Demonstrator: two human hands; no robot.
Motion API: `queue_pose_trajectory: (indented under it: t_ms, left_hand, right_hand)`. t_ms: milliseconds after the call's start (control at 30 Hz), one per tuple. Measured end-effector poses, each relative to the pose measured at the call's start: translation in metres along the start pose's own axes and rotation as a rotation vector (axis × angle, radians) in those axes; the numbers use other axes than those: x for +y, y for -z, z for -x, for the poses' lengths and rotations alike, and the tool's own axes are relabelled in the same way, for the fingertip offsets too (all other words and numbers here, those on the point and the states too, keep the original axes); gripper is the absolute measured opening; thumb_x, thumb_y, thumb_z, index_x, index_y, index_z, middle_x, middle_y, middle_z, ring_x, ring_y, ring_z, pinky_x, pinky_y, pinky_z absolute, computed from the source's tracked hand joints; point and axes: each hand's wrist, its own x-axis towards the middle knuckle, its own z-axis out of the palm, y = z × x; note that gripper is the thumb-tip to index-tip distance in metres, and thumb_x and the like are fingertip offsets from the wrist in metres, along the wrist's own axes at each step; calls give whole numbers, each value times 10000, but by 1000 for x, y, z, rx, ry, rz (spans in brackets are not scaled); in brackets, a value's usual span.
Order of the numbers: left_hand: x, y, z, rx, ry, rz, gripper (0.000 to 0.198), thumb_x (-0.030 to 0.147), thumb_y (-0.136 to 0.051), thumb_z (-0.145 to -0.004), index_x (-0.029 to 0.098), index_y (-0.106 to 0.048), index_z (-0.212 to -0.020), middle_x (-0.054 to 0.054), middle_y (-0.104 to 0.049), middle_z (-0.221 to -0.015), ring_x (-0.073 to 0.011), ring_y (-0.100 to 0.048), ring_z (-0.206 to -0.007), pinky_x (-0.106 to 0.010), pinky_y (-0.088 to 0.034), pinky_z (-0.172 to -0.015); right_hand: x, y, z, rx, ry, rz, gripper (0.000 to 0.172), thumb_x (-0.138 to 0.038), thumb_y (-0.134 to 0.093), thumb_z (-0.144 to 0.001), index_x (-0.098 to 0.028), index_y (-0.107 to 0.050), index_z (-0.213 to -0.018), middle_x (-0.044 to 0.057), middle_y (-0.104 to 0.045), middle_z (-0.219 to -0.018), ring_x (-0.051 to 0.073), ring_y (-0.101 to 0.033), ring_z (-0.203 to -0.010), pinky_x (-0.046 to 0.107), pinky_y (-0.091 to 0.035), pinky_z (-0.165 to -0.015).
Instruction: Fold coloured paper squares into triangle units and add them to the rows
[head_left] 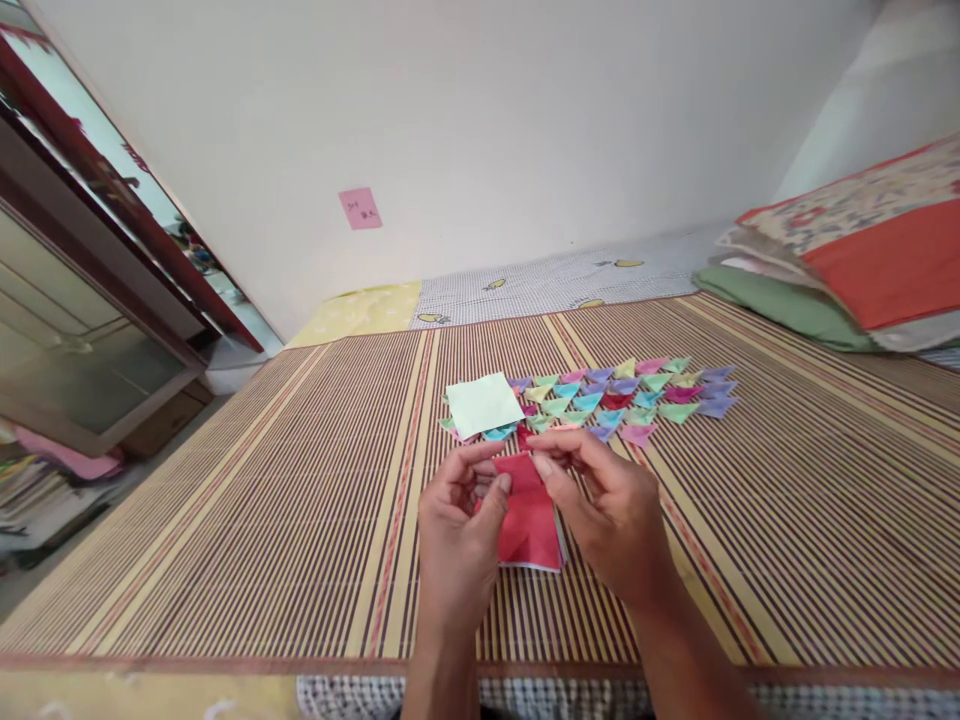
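Between my two hands is a red sheet of paper [529, 515], creased, with pale paper edges showing under its lower rim. My left hand [466, 515] pinches its left side near the top, thumb on the front. At the upper right corner, my right hand [604, 500] pinches it between thumb and forefinger. Just beyond my fingertips lie rows of small folded paper triangles [589, 401] in many colours. A pale green square sheet [486, 404] rests over the left end of these rows.
A striped bamboo mat [300, 520] spreads under everything. Folded bedding, red, floral and green [885, 270], is piled at the far right. A pink note [360, 208] is stuck to the white wall [525, 120]. At the left are a glazed door [82, 330] and stacked items on the floor.
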Motion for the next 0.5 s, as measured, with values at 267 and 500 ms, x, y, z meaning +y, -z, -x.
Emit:
queue_pose_trajectory:
  t_ms: [267, 500]
  left_hand:
    - [-1, 0, 0, -33, -38, -41, 210, 207, -811, -838, 229, -804, -1047, -32, -764, -853, -134, -668, -721, -191, -541, -650]
    - [1, -1, 1, -56, -32, 46, 172, 209, -847, -813, 223, -827, -983, -32, -782, -840, -127, -716, -743, -175, -568, -686]
  right_hand:
    - [1, 4, -3, -69, 16, 13, 142, -209, -598, -988, -212, -697, -887, 8, -718, -790, 167, -658, -695, 280, -513, -645]
    - [3, 4, -2, -123, -153, -181, 164, -236, -571, -983, -202, -647, -841, -17, -621, -716, 144, -570, -641, 262, -452, -595]
